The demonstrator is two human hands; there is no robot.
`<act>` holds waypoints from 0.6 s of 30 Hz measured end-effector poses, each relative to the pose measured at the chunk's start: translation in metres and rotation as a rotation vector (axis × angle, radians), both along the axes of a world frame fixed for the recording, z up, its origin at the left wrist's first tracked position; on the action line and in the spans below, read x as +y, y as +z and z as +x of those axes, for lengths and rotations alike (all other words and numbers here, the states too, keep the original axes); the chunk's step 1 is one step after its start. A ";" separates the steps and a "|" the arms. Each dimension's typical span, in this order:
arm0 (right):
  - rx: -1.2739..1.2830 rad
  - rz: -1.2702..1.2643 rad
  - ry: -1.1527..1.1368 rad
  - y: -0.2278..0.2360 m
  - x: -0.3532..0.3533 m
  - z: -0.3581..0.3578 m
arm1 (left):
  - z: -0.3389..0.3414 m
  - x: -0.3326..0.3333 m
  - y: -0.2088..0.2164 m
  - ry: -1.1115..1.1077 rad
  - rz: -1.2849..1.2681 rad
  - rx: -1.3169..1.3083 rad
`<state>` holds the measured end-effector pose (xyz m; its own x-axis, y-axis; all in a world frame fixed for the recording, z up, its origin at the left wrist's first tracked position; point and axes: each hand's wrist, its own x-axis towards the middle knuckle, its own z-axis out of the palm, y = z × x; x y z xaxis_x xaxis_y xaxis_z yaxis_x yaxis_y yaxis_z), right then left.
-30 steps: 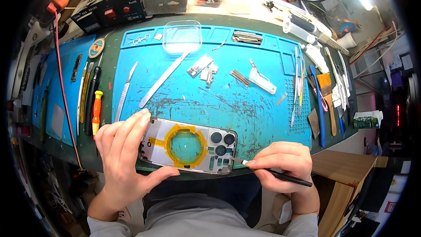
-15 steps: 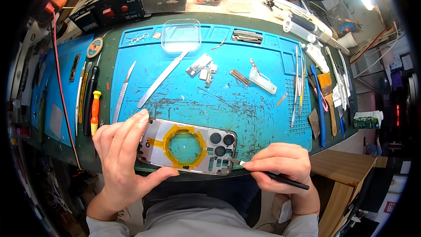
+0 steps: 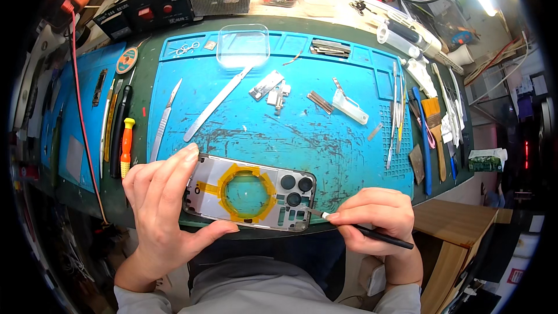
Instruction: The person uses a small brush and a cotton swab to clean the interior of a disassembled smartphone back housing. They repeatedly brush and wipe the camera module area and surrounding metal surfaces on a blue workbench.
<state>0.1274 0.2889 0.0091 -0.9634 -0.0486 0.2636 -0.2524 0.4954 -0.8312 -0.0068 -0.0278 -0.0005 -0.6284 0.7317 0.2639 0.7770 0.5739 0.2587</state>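
Observation:
A bare phone rear housing (image 3: 250,192) with an orange ring of tape and three round camera holes lies at the near edge of the blue work mat (image 3: 279,122). My left hand (image 3: 163,209) grips its left end, fingers over the top edge, thumb under the near edge. My right hand (image 3: 378,221) pinches a thin black tool with a white tip (image 3: 372,232). The tip touches the housing's right end by the camera holes.
On the mat lie a long metal spudger (image 3: 215,104), a scalpel (image 3: 165,119), small metal brackets (image 3: 270,87), a white plastic part (image 3: 351,107) and a clear lid (image 3: 243,45). Tweezers and brushes (image 3: 418,122) line the right side. An orange-handled screwdriver (image 3: 125,145) lies left.
My right hand has slid slightly left, bringing the tool tip up against the housing's right end. My left hand keeps the same hold.

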 end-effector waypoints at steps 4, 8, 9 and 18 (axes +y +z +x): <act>-0.003 0.015 0.002 0.001 -0.001 -0.001 | 0.000 0.000 -0.001 -0.002 0.005 0.003; 0.000 0.019 -0.010 0.000 -0.004 -0.002 | 0.000 0.000 -0.001 -0.002 0.003 0.007; 0.003 0.021 -0.008 0.000 -0.005 -0.002 | 0.000 0.000 -0.001 -0.003 0.005 0.008; -0.007 -0.024 -0.010 -0.002 -0.002 0.000 | 0.000 0.000 0.000 0.001 0.003 0.010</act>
